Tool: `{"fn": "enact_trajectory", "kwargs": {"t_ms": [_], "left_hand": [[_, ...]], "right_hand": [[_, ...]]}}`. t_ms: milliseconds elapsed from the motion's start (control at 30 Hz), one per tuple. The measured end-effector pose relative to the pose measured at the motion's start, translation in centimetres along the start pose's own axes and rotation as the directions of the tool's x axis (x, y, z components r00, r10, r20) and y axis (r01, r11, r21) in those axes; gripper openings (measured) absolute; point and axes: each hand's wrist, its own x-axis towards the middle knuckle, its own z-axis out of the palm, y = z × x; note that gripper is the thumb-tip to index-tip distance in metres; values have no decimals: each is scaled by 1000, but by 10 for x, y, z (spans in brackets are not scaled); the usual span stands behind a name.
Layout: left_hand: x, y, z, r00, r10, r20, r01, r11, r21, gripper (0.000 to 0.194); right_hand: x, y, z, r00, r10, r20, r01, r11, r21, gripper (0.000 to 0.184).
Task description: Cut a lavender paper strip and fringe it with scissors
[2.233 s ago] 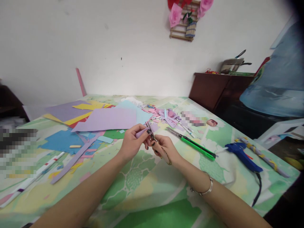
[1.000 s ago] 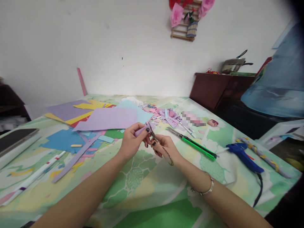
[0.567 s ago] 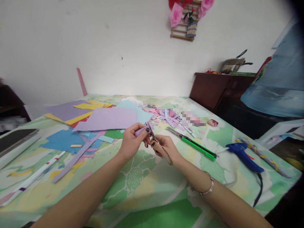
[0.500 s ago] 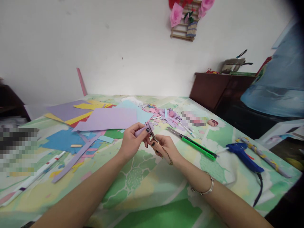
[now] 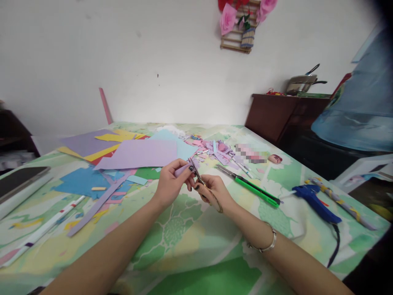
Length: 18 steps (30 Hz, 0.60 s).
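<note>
Floral tablecloth [image 5: 215, 241]; hands [image 5: 168, 185] hold small lilac paper [image 5: 182, 170], gold-handled scissors [image 5: 199, 176].

Glossy metal scissors [image 5: 201, 180], matt lilac paper [image 5: 147, 153], shiny green plastic cutter [image 5: 258, 191].

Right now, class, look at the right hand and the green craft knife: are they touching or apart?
Apart. The head view shows a strip of patterned tablecloth between the right hand and the green craft knife.
</note>
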Motion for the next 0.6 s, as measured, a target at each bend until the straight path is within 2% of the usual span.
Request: {"fn": "enact_trajectory", "kwargs": {"t_ms": [600], "left_hand": [[0,0,1,1000,-11,-6,11,1000,5,21]], "right_hand": [[-1,-4,0,1000,24,-8,-24,999,-22,41]]}}
